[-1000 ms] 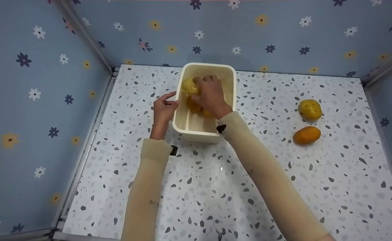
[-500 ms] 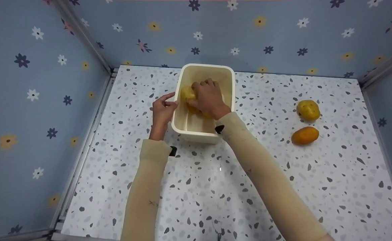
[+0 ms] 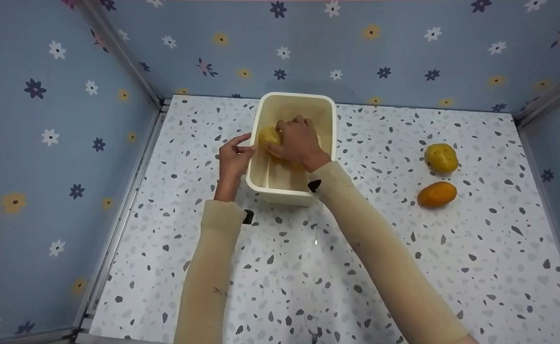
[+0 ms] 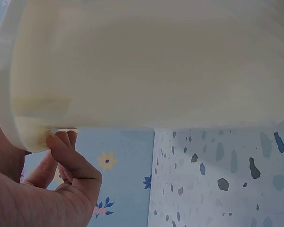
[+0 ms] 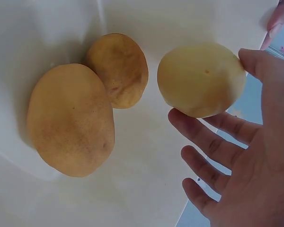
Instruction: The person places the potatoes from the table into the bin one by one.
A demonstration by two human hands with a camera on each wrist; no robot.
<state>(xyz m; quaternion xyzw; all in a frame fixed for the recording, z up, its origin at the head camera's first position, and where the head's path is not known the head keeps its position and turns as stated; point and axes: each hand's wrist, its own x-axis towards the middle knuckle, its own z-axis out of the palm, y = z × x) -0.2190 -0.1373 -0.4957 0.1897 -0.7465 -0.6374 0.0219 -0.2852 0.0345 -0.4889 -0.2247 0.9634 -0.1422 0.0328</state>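
A cream plastic bin (image 3: 286,198) stands on the speckled table. My left hand (image 3: 232,161) pinches its left rim, with fingertips under the lip in the left wrist view, where the bin wall (image 4: 151,71) fills the top. Inside the bin, my right hand (image 3: 301,145) holds a pale yellow potato (image 3: 270,137) between thumb and fingers. The right wrist view shows that held potato (image 5: 201,79) raised off two others. These are a large potato (image 5: 72,120) and a smaller, browner potato (image 5: 118,70), touching each other on the bin floor.
To the right on the table lie a yellow potato (image 3: 442,158) and, nearer, an orange-yellow oval potato-like thing (image 3: 436,194). Blue flowered panels (image 3: 308,52) close off the back and both sides.
My right hand has lowered the potato deeper into the bin and toward me. The left hand keeps its place on the rim. Both things on the right lie still.
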